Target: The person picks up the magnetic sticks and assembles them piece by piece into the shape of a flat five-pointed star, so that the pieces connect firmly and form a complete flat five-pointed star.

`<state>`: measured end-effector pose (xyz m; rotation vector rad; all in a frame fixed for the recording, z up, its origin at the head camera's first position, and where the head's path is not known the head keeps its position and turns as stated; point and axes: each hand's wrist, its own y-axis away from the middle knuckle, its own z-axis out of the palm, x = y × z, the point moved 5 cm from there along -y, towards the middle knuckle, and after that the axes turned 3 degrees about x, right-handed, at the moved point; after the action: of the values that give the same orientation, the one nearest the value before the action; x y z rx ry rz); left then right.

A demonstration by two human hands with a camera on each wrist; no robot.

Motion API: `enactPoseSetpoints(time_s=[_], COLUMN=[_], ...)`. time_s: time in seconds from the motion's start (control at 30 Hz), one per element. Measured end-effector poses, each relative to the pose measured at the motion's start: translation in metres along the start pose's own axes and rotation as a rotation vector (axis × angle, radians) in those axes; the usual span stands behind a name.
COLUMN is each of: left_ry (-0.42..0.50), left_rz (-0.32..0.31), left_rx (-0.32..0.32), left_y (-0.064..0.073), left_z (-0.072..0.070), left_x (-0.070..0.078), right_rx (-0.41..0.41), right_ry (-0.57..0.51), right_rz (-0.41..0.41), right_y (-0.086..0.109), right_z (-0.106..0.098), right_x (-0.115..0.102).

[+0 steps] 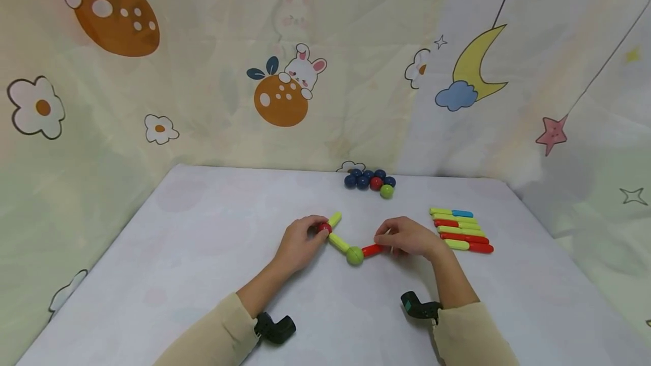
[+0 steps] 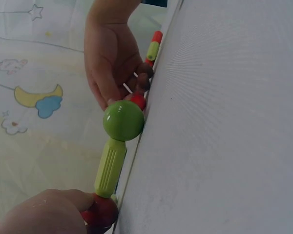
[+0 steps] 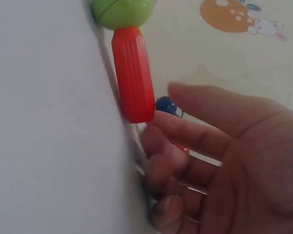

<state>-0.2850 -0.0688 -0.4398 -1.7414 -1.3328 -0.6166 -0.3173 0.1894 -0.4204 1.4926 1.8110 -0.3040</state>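
Observation:
On the white table lies a joined chain of toy building rods and balls. My left hand [image 1: 300,243] pinches the red ball [image 1: 324,229] at its left end between thumb and fingers. From that ball one lime rod [image 1: 335,219] points away, and another lime rod [image 2: 110,168] runs to a green ball [image 1: 355,256]. A red rod [image 3: 134,75] sticks out of the green ball toward my right hand [image 1: 407,235]. In the right wrist view the index fingertip is right at the rod's free end, with the thumb raised apart from it and the other fingers loosely bent.
Several dark blue balls [image 1: 363,183], with a loose red ball [image 1: 376,184] and a loose green ball [image 1: 387,191], are grouped at the table's back edge. To the right, several rods in lime, red and blue [image 1: 463,237] lie in a stacked row. A patterned cloth [image 1: 366,72] hangs behind.

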Motion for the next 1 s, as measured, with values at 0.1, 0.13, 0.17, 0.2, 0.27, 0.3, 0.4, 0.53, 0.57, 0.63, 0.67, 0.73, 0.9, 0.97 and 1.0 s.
enactPoseSetpoints(time_s=[0.1,0.13,0.17,0.2,0.27,0.3,0.4,0.53,0.57,0.63,0.67,0.73,0.9,0.97,1.0], left_ry=[-0.003,-0.004,-0.006,-0.011,-0.017,-0.015,-0.005,0.001,-0.002,-0.002,-0.003,-0.001,-0.009,-0.017,-0.019], left_rz=[-0.004,-0.003,-0.007,-0.008,-0.007,-0.011,-0.013,-0.003,-0.002,-0.006,-0.007,-0.014,-0.003,0.012,0.013], left_rx=[0.0,0.0,-0.002,-0.001,0.004,0.006,0.006,-0.002,-0.002,0.002,0.003,0.003,-0.001,0.001,0.002], left_y=[0.0,-0.001,-0.001,-0.001,-0.001,-0.001,-0.001,0.0,0.0,0.0,0.0,0.0,0.0,-0.001,-0.001], left_z=[0.0,0.0,0.0,0.0,0.001,0.001,0.001,0.002,0.002,0.003,0.003,0.002,0.001,0.0,0.0], left_x=[0.0,0.0,0.0,-0.001,-0.001,-0.002,-0.003,-0.003,-0.003,-0.004,-0.004,-0.005,-0.002,-0.001,-0.001], right_rx=[0.102,0.147,0.19,0.228,0.286,0.3,0.308,0.297,0.294,0.287,0.291,0.331,0.505,0.495,0.471], right_ry=[-0.01,-0.015,-0.017,-0.016,0.015,0.036,0.11,0.154,0.162,0.173,0.178,0.19,0.212,0.234,0.243], right_rz=[0.019,0.025,0.031,0.031,0.022,0.013,-0.018,-0.019,-0.016,-0.014,-0.012,-0.005,0.039,0.05,0.05], right_y=[-0.007,-0.011,-0.014,-0.017,-0.025,-0.028,-0.038,-0.048,-0.049,-0.051,-0.052,-0.051,-0.048,-0.05,-0.051], right_z=[-0.01,-0.014,-0.017,-0.021,-0.026,-0.028,-0.031,-0.033,-0.033,-0.033,-0.033,-0.035,-0.043,-0.043,-0.042], right_x=[0.003,0.004,0.005,0.005,0.005,0.004,0.001,-0.003,-0.004,-0.006,-0.006,-0.007,-0.007,-0.007,-0.007])
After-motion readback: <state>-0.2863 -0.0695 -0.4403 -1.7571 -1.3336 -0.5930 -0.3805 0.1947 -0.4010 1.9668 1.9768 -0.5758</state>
